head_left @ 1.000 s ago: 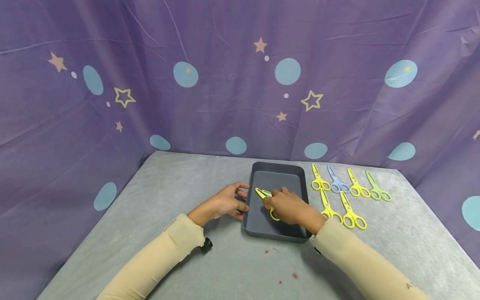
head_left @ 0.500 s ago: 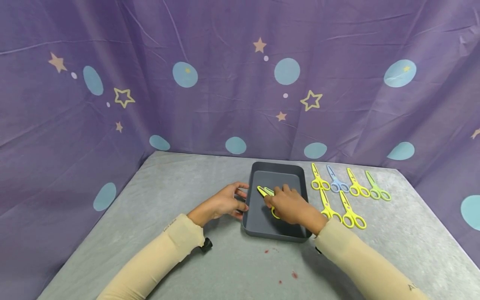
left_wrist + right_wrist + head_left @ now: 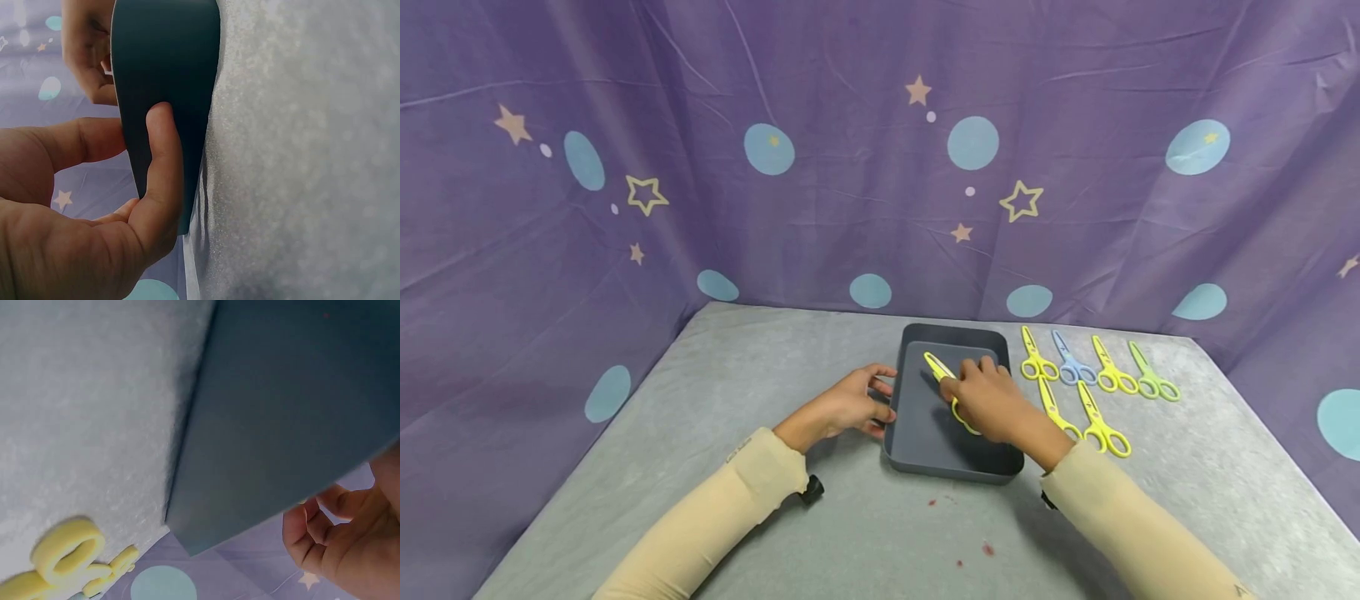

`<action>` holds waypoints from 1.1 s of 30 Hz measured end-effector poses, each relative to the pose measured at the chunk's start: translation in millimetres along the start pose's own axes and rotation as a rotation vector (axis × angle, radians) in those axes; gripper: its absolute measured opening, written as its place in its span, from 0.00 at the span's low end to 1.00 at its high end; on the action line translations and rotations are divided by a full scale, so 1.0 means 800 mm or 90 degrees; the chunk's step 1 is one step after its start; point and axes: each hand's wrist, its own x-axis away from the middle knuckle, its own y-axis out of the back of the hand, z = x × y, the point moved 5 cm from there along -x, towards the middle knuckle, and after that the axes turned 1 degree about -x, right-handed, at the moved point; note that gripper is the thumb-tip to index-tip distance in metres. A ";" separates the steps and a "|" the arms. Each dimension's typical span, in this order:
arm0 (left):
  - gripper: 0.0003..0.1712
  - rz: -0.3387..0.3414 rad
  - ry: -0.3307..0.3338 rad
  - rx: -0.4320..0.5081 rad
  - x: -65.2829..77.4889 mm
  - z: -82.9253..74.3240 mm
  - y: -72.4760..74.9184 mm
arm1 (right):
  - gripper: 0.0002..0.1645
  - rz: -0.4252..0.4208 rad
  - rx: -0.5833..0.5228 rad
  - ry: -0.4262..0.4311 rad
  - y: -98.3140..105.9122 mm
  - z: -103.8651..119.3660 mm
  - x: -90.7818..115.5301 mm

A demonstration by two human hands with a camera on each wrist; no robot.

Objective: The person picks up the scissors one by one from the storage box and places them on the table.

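Observation:
My right hand (image 3: 988, 398) grips yellow scissors (image 3: 942, 367) by the middle, over the dark grey tray (image 3: 953, 472). Their blades point to the far left, with a handle loop below the fingers. A shadow falls on the tray floor beside them. In the right wrist view the right hand (image 3: 340, 540) shows past the tray's wall (image 3: 269, 437), its held scissors mostly hidden. My left hand (image 3: 850, 402) rests at the tray's left side with spread fingers. In the left wrist view one of its digits lies along the tray's outer wall (image 3: 169, 56).
Right of the tray several scissors lie in two rows: yellow scissors (image 3: 1104, 429), blue scissors (image 3: 1073, 367) and green scissors (image 3: 1152, 382) among them. The grey cloth-covered table (image 3: 760, 350) has small red marks near its front. A purple patterned curtain (image 3: 820, 233) stands behind.
My right hand has moved slightly right and up with the yellow scissors. A pale green blade tip seen beside them earlier no longer stands out. The left hand stays put.

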 end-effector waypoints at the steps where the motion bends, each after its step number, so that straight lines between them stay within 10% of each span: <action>1: 0.45 0.000 0.001 0.000 0.000 0.000 0.000 | 0.06 -0.005 -0.004 -0.002 0.002 -0.002 0.001; 33: 0.45 0.005 0.000 -0.001 0.000 0.000 0.000 | 0.15 -0.038 -0.061 -0.145 0.029 -0.086 0.078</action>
